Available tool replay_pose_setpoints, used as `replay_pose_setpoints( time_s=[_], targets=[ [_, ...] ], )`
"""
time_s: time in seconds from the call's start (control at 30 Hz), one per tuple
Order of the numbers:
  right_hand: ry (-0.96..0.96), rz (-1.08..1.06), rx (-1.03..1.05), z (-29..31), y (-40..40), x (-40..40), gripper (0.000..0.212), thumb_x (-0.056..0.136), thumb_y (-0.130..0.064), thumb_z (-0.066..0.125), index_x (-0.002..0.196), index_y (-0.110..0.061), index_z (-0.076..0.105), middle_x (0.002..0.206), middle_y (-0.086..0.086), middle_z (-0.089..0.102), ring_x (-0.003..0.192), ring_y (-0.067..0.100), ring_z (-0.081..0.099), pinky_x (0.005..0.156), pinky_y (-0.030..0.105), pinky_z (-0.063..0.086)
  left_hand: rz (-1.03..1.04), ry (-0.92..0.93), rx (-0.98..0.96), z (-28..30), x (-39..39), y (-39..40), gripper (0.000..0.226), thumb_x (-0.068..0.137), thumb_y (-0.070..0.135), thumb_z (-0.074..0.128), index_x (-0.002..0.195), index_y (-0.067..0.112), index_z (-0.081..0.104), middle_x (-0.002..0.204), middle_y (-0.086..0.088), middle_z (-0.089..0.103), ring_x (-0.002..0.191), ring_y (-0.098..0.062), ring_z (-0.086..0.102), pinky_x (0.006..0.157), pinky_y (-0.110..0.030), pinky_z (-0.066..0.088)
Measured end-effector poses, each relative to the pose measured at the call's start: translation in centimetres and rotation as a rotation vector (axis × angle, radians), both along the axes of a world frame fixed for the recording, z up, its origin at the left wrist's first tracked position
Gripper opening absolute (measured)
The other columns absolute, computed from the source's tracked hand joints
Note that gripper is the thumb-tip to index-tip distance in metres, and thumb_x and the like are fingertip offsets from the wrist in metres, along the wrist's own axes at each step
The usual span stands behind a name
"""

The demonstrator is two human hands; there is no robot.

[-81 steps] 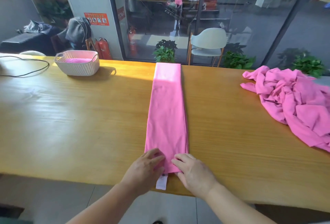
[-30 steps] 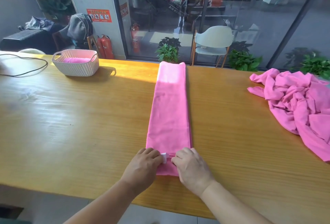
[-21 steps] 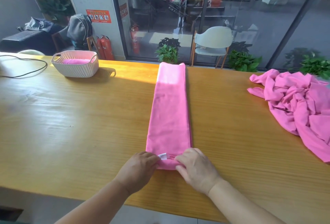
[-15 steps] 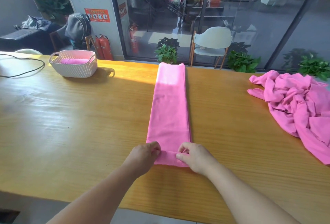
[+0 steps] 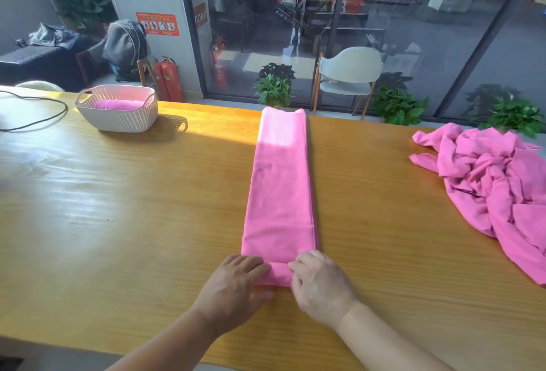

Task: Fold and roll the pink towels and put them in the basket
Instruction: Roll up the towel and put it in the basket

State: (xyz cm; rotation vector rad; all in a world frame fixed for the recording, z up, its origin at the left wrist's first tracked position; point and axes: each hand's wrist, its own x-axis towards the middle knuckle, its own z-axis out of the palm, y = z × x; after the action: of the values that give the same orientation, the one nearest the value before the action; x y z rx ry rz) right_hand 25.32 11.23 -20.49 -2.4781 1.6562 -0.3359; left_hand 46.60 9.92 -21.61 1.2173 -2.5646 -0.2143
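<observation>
A pink towel (image 5: pixel 280 190), folded into a long narrow strip, lies on the wooden table (image 5: pixel 118 208) and runs from near me to the far edge. Its near end is turned over into a small roll (image 5: pixel 277 273). My left hand (image 5: pixel 233 288) grips the roll's left end with curled fingers. My right hand (image 5: pixel 320 285) grips its right end the same way. A white woven basket (image 5: pixel 116 116) stands at the far left with one rolled pink towel (image 5: pixel 116 104) inside. A heap of crumpled pink towels (image 5: pixel 496 187) lies at the right.
A black cable (image 5: pixel 38 116) loops over the table's far left corner. Beyond the far edge stand a pale chair (image 5: pixel 348 75), potted plants (image 5: pixel 273 87) and a glass wall. Bare wood stretches between the basket and the strip.
Both hands have turned the towel's near end over, tucking the white label inside, and the roll has moved a little away from me. The strip looks shorter.
</observation>
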Motion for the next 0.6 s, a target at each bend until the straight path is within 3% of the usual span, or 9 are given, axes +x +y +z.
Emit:
replay_pose_setpoints(
  time_s=[0.07, 0.2, 0.27, 0.43, 0.53, 0.6],
  targets=[
    [0.116, 0.021, 0.077, 0.2, 0.4, -0.1, 0.043, 0.088, -0.049, 0.049, 0.115, -0.020, 0.065, 0.108, -0.003, 0.061, 0.107, 0.018, 0.051, 0.100, 0.035, 0.042, 0.000, 0.007, 0.006, 0.1, 0.1, 0.2, 0.033, 0.067, 0.040, 0.083, 0.095, 0.028, 0.072, 0.095, 0.015, 0.069, 0.085, -0.004, 0.066, 0.083, -0.021, 0.045],
    [0.170, 0.026, 0.131, 0.3, -0.1, 0.0, 0.030, 0.096, -0.040, 0.051, 0.118, -0.022, 0.061, 0.114, -0.003, 0.057, 0.114, 0.020, 0.047, 0.104, 0.033, 0.036, 0.005, -0.061, 0.098, 0.7, -0.4, -0.6, 0.012, 0.092, 0.029, 0.056, 0.099, 0.025, 0.066, 0.098, 0.013, 0.067, 0.090, -0.010, 0.063, 0.086, -0.025, 0.044],
    [0.092, -0.029, 0.238, 1.2, -1.3, -0.3, 0.024, 0.096, -0.040, 0.053, 0.111, -0.025, 0.064, 0.110, -0.004, 0.060, 0.108, 0.019, 0.051, 0.097, 0.031, 0.041, 0.044, -0.073, 0.193, 1.3, -0.6, -1.8, 0.017, 0.099, 0.027, 0.044, 0.103, 0.024, 0.060, 0.102, 0.009, 0.065, 0.094, -0.015, 0.060, 0.086, -0.026, 0.040],
    [-0.191, -0.206, 0.522, 2.9, -4.6, -0.9, 0.015, 0.085, -0.035, 0.070, 0.100, -0.035, 0.065, 0.105, -0.011, 0.068, 0.097, 0.014, 0.063, 0.088, 0.032, 0.051, 0.109, -0.208, 0.370, 2.0, -1.8, -5.2, 0.027, 0.104, 0.023, 0.039, 0.128, 0.023, 0.051, 0.113, 0.004, 0.061, 0.093, -0.021, 0.063, 0.074, -0.031, 0.052],
    [-0.245, -0.255, 0.482, 2.2, -5.2, -1.1, 0.019, 0.083, -0.035, 0.074, 0.102, -0.034, 0.071, 0.103, -0.011, 0.057, 0.101, 0.010, 0.058, 0.092, 0.031, 0.049, 0.174, -0.088, 0.369, 1.3, -2.0, -5.7, 0.028, 0.103, 0.029, 0.039, 0.125, 0.026, 0.056, 0.099, 0.016, 0.048, 0.111, -0.019, 0.055, 0.092, -0.032, 0.045],
    [-0.234, -0.254, 0.361, 1.6, -5.4, -1.0, 0.023, 0.084, -0.034, 0.073, 0.107, -0.032, 0.072, 0.101, -0.011, 0.051, 0.104, 0.008, 0.052, 0.095, 0.029, 0.046, 0.209, -0.109, 0.272, 1.1, -2.1, -5.9, 0.028, 0.101, 0.031, 0.040, 0.124, 0.030, 0.057, 0.114, 0.011, 0.042, 0.114, -0.019, 0.046, 0.094, -0.032, 0.039]
  ],
)
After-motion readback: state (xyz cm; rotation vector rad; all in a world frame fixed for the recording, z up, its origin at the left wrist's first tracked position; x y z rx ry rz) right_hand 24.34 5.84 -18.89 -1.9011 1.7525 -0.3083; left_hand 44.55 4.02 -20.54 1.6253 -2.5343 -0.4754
